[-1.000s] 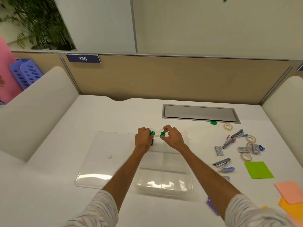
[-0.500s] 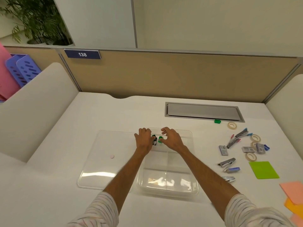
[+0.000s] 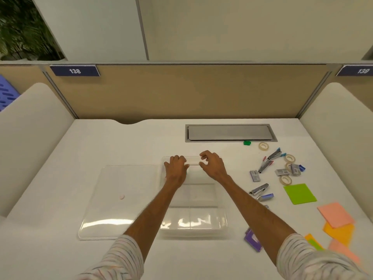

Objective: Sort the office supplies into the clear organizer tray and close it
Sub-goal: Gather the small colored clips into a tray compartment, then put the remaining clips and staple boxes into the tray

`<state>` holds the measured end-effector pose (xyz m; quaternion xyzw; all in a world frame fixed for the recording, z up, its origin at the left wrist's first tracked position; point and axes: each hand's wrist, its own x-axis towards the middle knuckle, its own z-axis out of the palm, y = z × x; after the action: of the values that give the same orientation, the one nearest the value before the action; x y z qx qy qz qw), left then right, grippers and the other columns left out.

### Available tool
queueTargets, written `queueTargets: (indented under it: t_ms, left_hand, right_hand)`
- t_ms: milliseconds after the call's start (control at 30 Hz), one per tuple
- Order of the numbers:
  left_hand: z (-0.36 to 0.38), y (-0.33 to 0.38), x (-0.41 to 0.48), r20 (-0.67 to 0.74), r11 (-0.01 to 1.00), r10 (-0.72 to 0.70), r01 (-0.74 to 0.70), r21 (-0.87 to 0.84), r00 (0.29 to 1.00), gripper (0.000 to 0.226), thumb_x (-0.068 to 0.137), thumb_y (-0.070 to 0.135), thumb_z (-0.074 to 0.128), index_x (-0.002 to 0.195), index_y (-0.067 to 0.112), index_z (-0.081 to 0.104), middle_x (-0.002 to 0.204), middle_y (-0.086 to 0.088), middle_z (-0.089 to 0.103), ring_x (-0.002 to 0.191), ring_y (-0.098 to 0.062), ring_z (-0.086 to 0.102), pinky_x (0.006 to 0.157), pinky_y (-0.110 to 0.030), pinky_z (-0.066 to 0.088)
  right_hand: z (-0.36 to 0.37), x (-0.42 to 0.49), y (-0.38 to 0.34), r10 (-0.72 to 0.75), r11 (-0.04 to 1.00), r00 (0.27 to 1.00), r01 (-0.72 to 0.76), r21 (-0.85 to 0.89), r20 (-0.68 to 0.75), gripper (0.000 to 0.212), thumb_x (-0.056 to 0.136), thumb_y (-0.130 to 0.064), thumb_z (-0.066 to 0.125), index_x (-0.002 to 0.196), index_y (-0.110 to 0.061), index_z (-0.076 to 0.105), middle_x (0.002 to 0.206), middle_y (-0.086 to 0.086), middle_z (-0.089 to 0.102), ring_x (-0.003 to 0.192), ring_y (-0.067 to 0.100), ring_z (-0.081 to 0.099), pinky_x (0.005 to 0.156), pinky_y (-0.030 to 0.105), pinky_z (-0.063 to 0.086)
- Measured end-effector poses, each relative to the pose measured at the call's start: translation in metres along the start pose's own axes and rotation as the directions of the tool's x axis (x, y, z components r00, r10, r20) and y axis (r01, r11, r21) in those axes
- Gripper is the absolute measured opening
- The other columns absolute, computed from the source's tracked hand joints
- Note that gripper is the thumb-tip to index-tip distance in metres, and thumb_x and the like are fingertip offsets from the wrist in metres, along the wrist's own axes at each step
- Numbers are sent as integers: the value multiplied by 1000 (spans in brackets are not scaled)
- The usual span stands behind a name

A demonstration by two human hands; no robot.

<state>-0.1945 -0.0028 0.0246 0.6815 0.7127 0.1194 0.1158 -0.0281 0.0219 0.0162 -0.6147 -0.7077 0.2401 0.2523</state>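
The clear organizer tray (image 3: 224,229) lies open in front of me, its dividers faintly visible. The clear lid (image 3: 121,178) lies flat to its left. My left hand (image 3: 176,168) is over the tray's far left compartment with fingers curled down; what they hold is hidden. A speck of a green clip (image 3: 186,173) shows at that hand's right edge. My right hand (image 3: 214,166) hovers over the tray's far edge, thumb and fingers loosely curled and apart, holding nothing. Another green clip (image 3: 247,142) lies further back on the desk.
Right of the tray lie tape rolls (image 3: 263,146), staplers (image 3: 275,154), staple boxes (image 3: 255,176), and green (image 3: 299,193), pink (image 3: 335,214) and orange sticky notes (image 3: 339,233). A purple item (image 3: 252,240) lies near my right forearm. A grey cable hatch (image 3: 229,132) sits behind; partitions wall three sides.
Both hands pinched green clips above the tray's far end, then lowered them into it. The right hand has let go and lifted slightly; the left hand stays down.
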Motion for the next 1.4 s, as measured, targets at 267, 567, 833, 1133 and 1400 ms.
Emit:
queueTargets:
  t_ms: [267, 567, 833, 1133, 1400]
  left_hand:
    - [21, 59, 4, 6, 994, 107, -107, -27, 994, 22, 98, 28, 49, 116, 18, 57, 119, -4, 59, 116, -24, 47, 94, -42, 34]
    - [59, 122, 16, 83, 980, 196, -194, -30, 977, 23, 99, 28, 47, 117, 19, 57, 119, -3, 59, 116, -24, 48, 95, -41, 32]
    - [88, 165, 37, 71, 961, 274, -276, 19, 959, 21, 99, 23, 45, 113, 18, 59, 115, -3, 62, 110, -24, 50, 93, -41, 33]
    - [122, 204, 78, 124, 946, 321, -312, -89, 939, 23, 99, 24, 45, 117, 16, 56, 122, -6, 59, 114, -24, 51, 96, -38, 36]
    - [144, 226, 128, 140, 956, 268, -245, -163, 953, 35, 98, 23, 51, 131, 13, 48, 136, -11, 49, 124, -28, 48, 102, -39, 42]
  right_hand:
    - [-53, -12, 67, 126, 992, 987, -127, -3, -105, 26, 84, -21, 67, 109, -16, 60, 101, -2, 68, 92, 19, 60, 84, 35, 45]
    - [-97, -22, 135, 272, 962, 947, -271, 29, -173, 25, 83, -19, 65, 108, -16, 61, 100, -2, 69, 89, 19, 62, 79, 34, 48]
    - [-124, -28, 194, 406, 913, 872, -401, 76, -273, 21, 85, -19, 62, 106, -16, 62, 103, 2, 69, 95, 20, 62, 83, 39, 51]
    - [-161, -34, 265, 552, 824, 704, -541, 166, -447, 18, 85, -9, 58, 101, -14, 63, 103, 5, 69, 101, 29, 61, 88, 42, 45]
    - [-188, -20, 313, 574, 799, 652, -580, 162, -496, 28, 84, -1, 52, 106, -14, 63, 108, 10, 64, 105, 31, 56, 89, 45, 44]
